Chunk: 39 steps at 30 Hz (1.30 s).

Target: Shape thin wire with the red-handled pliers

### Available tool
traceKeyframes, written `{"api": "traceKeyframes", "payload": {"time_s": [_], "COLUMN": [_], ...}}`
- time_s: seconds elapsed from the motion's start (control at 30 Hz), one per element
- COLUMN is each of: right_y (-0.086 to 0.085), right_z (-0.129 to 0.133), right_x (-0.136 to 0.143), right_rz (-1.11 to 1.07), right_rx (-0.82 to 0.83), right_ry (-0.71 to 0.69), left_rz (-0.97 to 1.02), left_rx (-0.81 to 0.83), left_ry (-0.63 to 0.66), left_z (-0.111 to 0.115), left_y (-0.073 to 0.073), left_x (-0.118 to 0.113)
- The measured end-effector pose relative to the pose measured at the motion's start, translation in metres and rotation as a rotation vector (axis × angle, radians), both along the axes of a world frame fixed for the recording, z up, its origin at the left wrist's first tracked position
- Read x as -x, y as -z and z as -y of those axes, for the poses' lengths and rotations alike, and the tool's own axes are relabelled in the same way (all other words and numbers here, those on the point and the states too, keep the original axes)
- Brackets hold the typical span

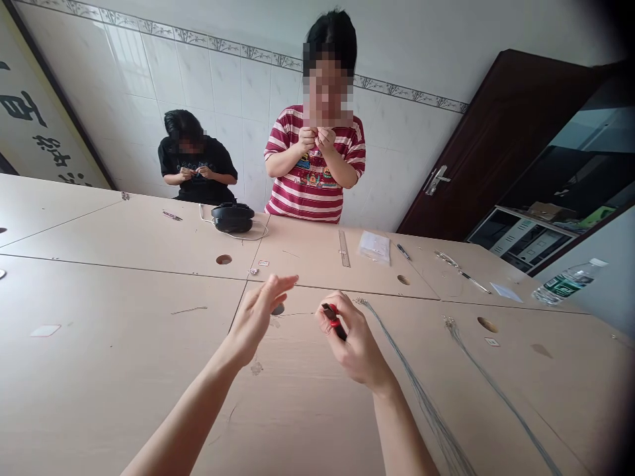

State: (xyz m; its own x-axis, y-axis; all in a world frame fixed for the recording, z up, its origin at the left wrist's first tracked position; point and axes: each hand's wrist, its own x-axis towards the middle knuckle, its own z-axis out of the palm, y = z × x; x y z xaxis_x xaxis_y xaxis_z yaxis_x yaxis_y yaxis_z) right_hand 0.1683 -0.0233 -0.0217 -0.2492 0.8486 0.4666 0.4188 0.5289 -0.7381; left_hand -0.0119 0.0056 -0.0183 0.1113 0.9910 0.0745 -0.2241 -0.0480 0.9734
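Small craft-assembly workroom: joined beige desk (pixel 124 370) strewn with wire bundles (pixel 426 403), ruler (pixel 344 248), parts bag (pixel 374 246); two co-workers opposite; white tiled wall (pixel 223 86), dark wooden door (pixel 476 158).

Walls: white tiles (pixel 163 73) with a patterned border strip.
Door: dark brown wood (pixel 476 152), metal handle.
Furniture: pale wooden tables (pixel 99 370).
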Motion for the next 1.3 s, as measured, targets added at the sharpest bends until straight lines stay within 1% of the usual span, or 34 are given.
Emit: {"api": "traceKeyframes", "payload": {"time_s": [0.1,0.3,0.57,0.7,0.83,1.0,1.1,1.2,1.27,1.3], "right_y": [-0.001,-0.001,-0.001,0.001,0.003,0.003,0.005,0.007,0.008,0.009], "right_z": [0.000,-0.001,-0.005,-0.006,-0.007,-0.009,-0.011,-0.013,-0.013,-0.013], "right_x": [-0.001,-0.006,-0.013,-0.013,-0.013,-0.016,-0.017,-0.015,-0.011,-0.009], "right_rz": [-0.003,-0.010,-0.025,-0.042,-0.050,-0.067,-0.072,-0.083,-0.096,-0.103], "right_rx": [-0.027,-0.101,-0.106,-0.109,-0.120,-0.124,-0.108,-0.086,-0.072,-0.067], "right_ry": [0.013,0.036,0.120,0.144,0.154,0.208,0.225,0.222,0.210,0.201], "left_rz": [-0.116,-0.195,-0.229,-0.160,-0.070,-0.036,0.020,0.121,0.220,0.284], "left_rx": [0.033,0.076,0.139,0.172,0.222,0.266,0.258,0.268,0.263,0.247], "left_ry": [0.149,0.461,0.681,0.789,0.916,1.058,1.220,1.359,1.371,1.334], "left_z": [0.004,0.007,0.011,0.011,0.010,0.010,0.012,0.016,0.020,0.022], "left_y": [0.003,0.007,0.000,-0.001,0.001,0.002,0.002,0.006,0.011,0.012], "left_x": [-0.006,-0.008,-0.007,-0.008,-0.008,-0.008,-0.011,-0.014,-0.014,-0.013]}}
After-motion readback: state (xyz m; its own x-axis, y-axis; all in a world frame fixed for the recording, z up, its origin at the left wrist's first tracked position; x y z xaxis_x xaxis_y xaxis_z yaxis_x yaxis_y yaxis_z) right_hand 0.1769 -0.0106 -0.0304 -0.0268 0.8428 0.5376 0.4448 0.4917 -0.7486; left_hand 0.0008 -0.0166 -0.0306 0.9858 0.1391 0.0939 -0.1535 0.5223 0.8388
